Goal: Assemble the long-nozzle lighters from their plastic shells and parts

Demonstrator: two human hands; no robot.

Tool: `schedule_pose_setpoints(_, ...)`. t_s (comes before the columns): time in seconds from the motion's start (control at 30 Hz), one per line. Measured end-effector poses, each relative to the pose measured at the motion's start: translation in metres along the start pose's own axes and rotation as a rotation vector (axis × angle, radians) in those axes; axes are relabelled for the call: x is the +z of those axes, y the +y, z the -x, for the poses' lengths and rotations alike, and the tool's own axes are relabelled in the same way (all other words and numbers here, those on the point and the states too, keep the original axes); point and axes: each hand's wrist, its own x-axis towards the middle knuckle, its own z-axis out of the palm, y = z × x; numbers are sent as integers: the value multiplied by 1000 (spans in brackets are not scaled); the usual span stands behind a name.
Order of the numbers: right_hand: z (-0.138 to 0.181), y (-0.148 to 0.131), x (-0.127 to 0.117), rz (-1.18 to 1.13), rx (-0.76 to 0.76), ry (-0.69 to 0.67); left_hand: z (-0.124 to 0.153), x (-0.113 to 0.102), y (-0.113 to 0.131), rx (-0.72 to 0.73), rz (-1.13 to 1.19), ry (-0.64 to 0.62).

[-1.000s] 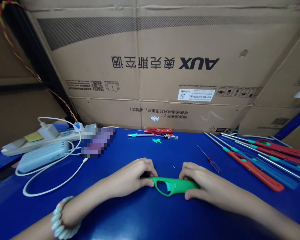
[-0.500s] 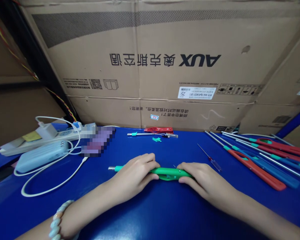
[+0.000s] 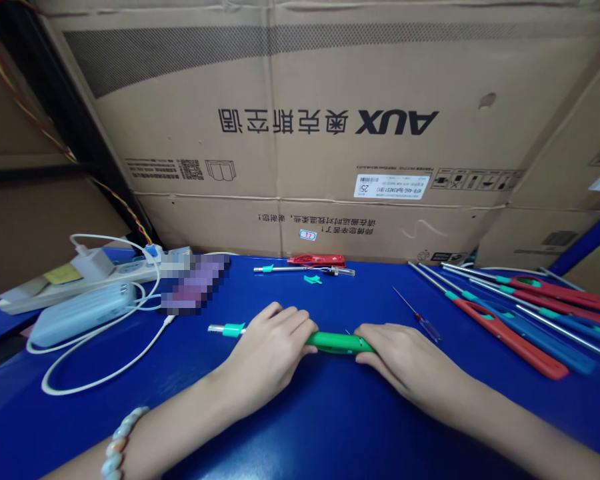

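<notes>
A green long-necked lighter [image 3: 337, 343] lies crosswise between my hands, just over the blue table. My left hand [image 3: 277, 343] is closed around its front part, and the metal tip with a teal collar [image 3: 233, 330] sticks out to the left. The other end of the green handle is gripped by my right hand [image 3: 400, 350], thumb below and fingers on top. My fingers hide both ends of the handle. Behind my hands lie a metal lighter tube [image 3: 293, 269] with wires, a red handle shell [image 3: 325, 260] and a small teal piece [image 3: 313, 280].
A screwdriver [image 3: 425, 323] rests right of my right hand. Several lighters, among them an orange-red one [image 3: 515, 343], lie at the right. On the left are a light blue power bank [image 3: 83, 313], a white cable and a power strip [image 3: 25, 297]. A cardboard box [image 3: 290, 80] stands behind.
The lighter has rolled between my hands, so its trigger opening no longer shows. More of its metal tube and the teal collar now protrude to the left of my left hand.
</notes>
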Motion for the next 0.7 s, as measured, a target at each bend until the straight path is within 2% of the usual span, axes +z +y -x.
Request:
schedule_pose_setpoints(0.2, 1, -7, 4, 125, -49, 67, 1, 6, 0, 59, -59, 31)
schedule_pose_setpoints(0.43, 3, -18, 18, 208, -130, 121, 3, 12, 18, 144, -130, 71)
schedule_pose_setpoints(0.7, 3, -18, 17, 338, -141, 191, 1, 10, 16, 133, -57, 40)
